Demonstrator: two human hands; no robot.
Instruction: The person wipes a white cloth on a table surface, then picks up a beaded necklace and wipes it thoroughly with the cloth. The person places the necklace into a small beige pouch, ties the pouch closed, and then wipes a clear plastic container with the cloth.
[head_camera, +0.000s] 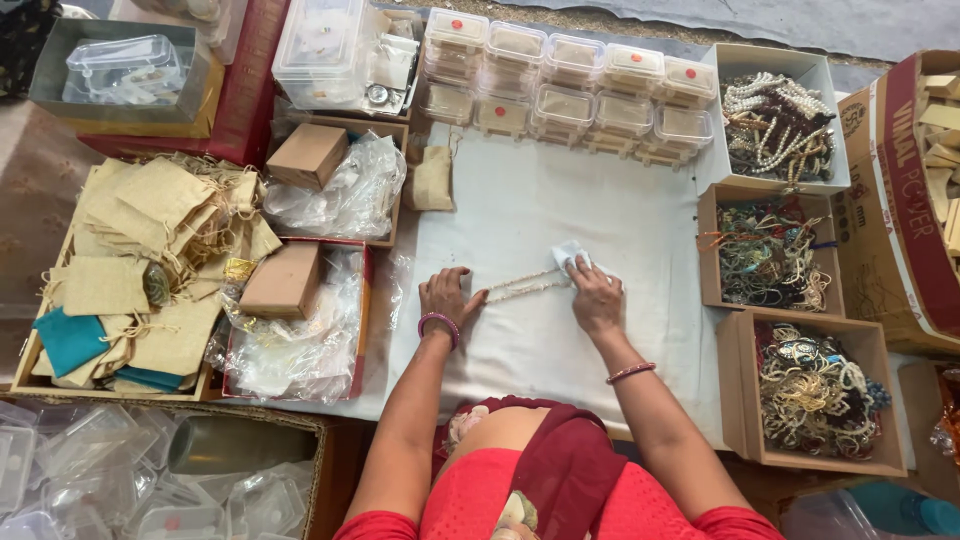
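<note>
Nearest the camera sat the person's red top and maroon drape, both forearms running out over the white cloth (560, 220). The left hand (447, 295) lay flat near the middle of the cloth, fingers spread and pressing down on the left end of a pale beaded strand (525, 284). The right hand (597, 297), just to the right, had its fingers curled and pinched around a small white wipe (572, 254) set against the strand's right end.

Here was the relation that mattered: the strand lay stretched between the two hands, its long axis running left to right and tilting slightly away toward the right. Each hand touched one end, so neither was nearer; the free middle section lay between the fingertips.

The strand looked thin, whitish and finely beaded, drawn almost straight, touching the cloth along its length. Whether it was doubled over I could not tell.

Farther left, a red-edged tray held clear plastic bags (300, 350) and a brown cardboard box (285, 281), with burlap pouches (150, 250) beyond that. On the right stood open boxes of tangled bead jewellery (815, 390). At the far edge, rows of small clear lidded containers (570, 85) lined the cloth.
</note>
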